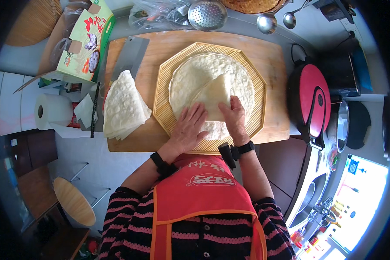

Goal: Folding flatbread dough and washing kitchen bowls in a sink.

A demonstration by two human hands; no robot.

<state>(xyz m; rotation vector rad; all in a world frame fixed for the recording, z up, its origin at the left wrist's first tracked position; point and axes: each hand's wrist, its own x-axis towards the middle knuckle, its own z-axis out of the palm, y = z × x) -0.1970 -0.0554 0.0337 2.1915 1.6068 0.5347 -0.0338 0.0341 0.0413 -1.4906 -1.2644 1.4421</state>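
A stack of round flatbreads [195, 71] lies on an octagonal woven tray [164, 97], which rests on a wooden board [274, 97]. One flatbread [219, 91] is folded into a wedge on the stack. My right hand [235, 118] grips the wedge's right edge between thumb and fingers. My left hand [190, 126] lies flat, fingers spread, over the wedge's lower left edge and the stack. Left of the tray, several folded flatbreads [125, 107] form a pile, with a wide-bladed cleaver [131, 55] behind it, its handle hidden.
A printed carton [84, 48] and a paper roll [53, 110] stand at the left. A red-lidded electric pan [313, 97] is close to the board's right edge. Skimmer [208, 14] and ladles [266, 23] hang at the back. A stool [74, 201] stands at lower left.
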